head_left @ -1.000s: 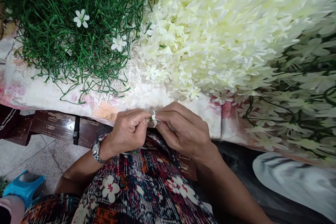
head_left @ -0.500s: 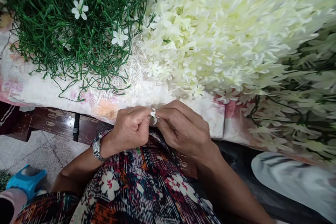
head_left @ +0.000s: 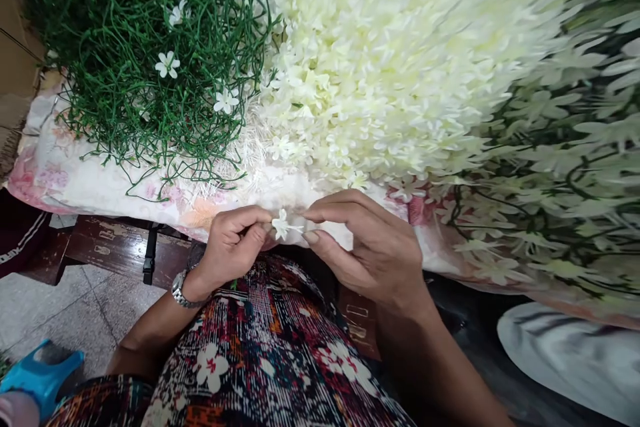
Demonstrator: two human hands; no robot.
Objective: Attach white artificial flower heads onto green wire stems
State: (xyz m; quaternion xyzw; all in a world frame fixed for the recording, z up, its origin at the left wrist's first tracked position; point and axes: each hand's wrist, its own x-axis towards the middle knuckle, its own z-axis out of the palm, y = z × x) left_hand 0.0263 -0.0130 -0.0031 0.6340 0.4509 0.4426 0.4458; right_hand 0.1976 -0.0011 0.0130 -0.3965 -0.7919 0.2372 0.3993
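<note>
Fingers (head_left: 250,217) of left hand (head_left: 231,248) pinch small white flower (head_left: 281,225); right hand (head_left: 373,250) fingers close at 3 o'clock, loosely curled, touching petals.

Green stem tangle (head_left: 125,60) beside cream blossom heap (head_left: 390,60) (both on floral cloth (head_left: 75,180)); blue stool (head_left: 40,377) below.

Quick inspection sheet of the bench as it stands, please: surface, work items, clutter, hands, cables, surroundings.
Surface: floral cloth over a wooden bench.
Job's things: small white flower pinched between both hands.
Clutter: green stem pile; loose cream flower heap; finished sprigs.
Grippers: left hand and right hand, both closed on the flower.
Cables: nothing seen.
Surroundings: tiled floor, blue stool.
</note>
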